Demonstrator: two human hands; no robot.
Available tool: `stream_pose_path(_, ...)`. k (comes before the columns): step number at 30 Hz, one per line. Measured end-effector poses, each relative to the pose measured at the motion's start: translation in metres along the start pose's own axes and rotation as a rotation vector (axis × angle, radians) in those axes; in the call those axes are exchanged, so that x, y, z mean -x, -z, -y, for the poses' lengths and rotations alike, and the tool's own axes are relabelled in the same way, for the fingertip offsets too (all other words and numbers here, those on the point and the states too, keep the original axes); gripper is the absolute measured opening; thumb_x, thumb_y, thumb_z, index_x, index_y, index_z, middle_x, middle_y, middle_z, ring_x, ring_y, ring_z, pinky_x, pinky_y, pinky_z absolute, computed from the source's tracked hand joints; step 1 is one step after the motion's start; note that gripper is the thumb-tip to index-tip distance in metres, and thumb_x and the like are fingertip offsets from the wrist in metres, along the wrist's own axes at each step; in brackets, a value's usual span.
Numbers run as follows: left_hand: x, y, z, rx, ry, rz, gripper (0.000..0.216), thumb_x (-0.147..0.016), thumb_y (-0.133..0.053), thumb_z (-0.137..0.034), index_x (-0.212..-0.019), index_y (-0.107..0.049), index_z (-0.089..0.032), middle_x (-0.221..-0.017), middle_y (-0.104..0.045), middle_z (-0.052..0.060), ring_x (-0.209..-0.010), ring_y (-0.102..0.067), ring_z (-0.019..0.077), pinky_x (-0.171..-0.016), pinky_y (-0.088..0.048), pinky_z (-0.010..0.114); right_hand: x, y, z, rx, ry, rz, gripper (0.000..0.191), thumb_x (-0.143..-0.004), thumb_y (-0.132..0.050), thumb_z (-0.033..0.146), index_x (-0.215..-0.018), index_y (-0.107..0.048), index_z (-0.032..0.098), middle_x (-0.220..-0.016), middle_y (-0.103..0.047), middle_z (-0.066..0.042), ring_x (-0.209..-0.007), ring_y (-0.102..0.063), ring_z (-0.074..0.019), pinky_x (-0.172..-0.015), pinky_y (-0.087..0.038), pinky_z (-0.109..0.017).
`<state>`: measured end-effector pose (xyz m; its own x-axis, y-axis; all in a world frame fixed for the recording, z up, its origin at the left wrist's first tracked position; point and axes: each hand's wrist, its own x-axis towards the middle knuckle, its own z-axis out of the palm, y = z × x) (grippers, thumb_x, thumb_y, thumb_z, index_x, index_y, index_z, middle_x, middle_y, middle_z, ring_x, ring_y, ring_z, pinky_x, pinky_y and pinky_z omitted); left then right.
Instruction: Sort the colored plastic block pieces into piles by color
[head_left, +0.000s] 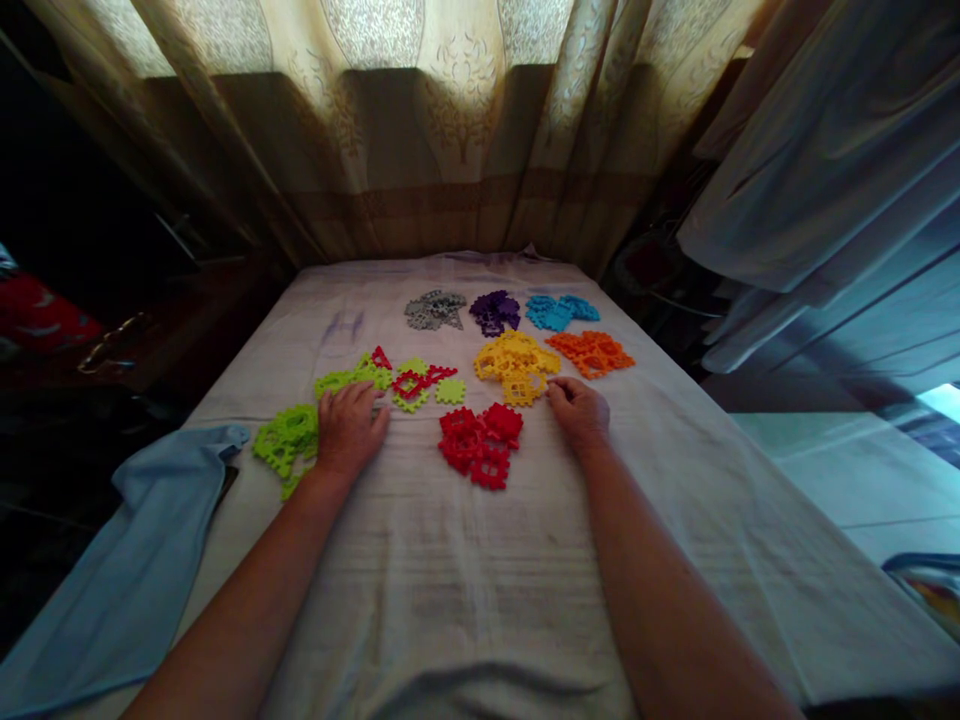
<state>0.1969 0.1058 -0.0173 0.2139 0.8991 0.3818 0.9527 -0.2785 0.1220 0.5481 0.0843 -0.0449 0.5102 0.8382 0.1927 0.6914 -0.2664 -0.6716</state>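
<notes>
Flat plastic interlocking pieces lie sorted by colour on a white sheet (465, 580). My left hand (346, 428) rests palm down, fingers apart, between a green pile (285, 440) and a mixed green-and-red cluster (409, 382). My right hand (577, 410) lies with its fingers curled beside the yellow pile (517, 365), its fingertips touching that pile's near edge. A red pile (480, 442) sits between both hands. Whether the right fingers hold a piece is hidden.
Farther back lie a grey pile (435, 310), a purple pile (495, 312), a blue pile (561, 312) and an orange pile (592, 352). A light blue cloth (142, 540) drapes over the left edge. Patterned curtains (420, 130) hang behind the surface.
</notes>
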Motion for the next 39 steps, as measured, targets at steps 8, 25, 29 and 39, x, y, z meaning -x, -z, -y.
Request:
stream_pose_path(8, -0.019, -0.007, -0.033, 0.007, 0.010, 0.078, 0.028, -0.090, -0.056, -0.035, -0.110, -0.072, -0.024, -0.140, -0.060, 0.011, -0.135, -0.048, 0.0330, -0.117, -0.025, 0.059, -0.001, 0.001, 0.000, 0.021, 0.025, 0.012, 0.027, -0.086, -0.054, 0.035, -0.098, -0.076, 0.025, -0.089, -0.077, -0.004, -0.081, -0.069, -0.0211, -0.076, -0.052, -0.031)
stream_pose_path(25, -0.027, -0.009, -0.040, 0.070, 0.068, 0.150, 0.015, -0.087, -0.060, -0.035, -0.089, -0.069, -0.024, -0.140, -0.060, 0.009, -0.136, -0.047, 0.0310, -0.115, -0.028, 0.057, 0.001, 0.003, 0.006, 0.058, -0.001, 0.019, 0.027, -0.087, -0.054, 0.034, -0.099, -0.076, 0.025, -0.091, -0.077, -0.003, -0.086, -0.069, -0.0216, -0.079, -0.053, -0.032)
stream_pose_path(29, -0.024, -0.005, -0.047, 0.139, 0.048, 0.047, 0.013, -0.088, -0.059, -0.032, -0.093, -0.069, -0.025, -0.136, -0.064, 0.009, -0.133, -0.051, 0.0301, -0.114, -0.030, 0.058, 0.000, 0.002, 0.004, 0.052, 0.010, 0.007, 0.027, -0.086, -0.054, 0.035, -0.098, -0.076, 0.026, -0.089, -0.077, -0.003, -0.084, -0.069, -0.0209, -0.076, -0.052, -0.031)
stream_pose_path(39, 0.010, 0.013, -0.111, 0.271, -0.326, 0.107, 0.017, -0.088, -0.062, -0.034, -0.099, -0.071, -0.025, -0.137, -0.064, 0.006, -0.138, -0.046, 0.0299, -0.120, -0.024, 0.057, -0.001, 0.001, 0.001, 0.056, 0.027, 0.009, 0.027, -0.086, -0.055, 0.035, -0.098, -0.077, 0.027, -0.088, -0.077, -0.002, -0.080, -0.068, -0.0202, -0.075, -0.052, -0.030)
